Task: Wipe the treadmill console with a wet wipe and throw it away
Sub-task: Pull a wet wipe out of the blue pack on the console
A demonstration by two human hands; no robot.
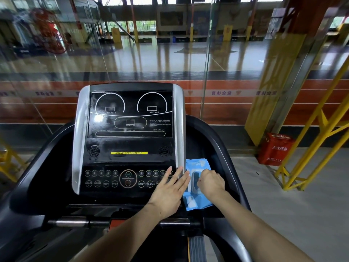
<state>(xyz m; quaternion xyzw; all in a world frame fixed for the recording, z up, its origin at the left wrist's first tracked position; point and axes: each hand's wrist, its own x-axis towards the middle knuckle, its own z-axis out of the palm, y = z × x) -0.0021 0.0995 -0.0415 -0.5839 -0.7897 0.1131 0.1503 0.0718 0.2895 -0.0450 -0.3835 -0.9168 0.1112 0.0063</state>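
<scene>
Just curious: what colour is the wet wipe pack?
Light blue wet wipe pack with a white lid, seen from the head camera.

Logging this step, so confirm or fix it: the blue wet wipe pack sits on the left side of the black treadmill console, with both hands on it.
One thing is wrong: the side. The head view shows the blue wet wipe pack on the right side of the black treadmill console. The left hand lies flat against it; the right hand curls over its lid.

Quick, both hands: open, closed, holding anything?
Left hand: open, fingers straight, over the console edge beside the wipes pack.
Right hand: fingers curled at the pack's lid; what it grips cannot be told.
</scene>
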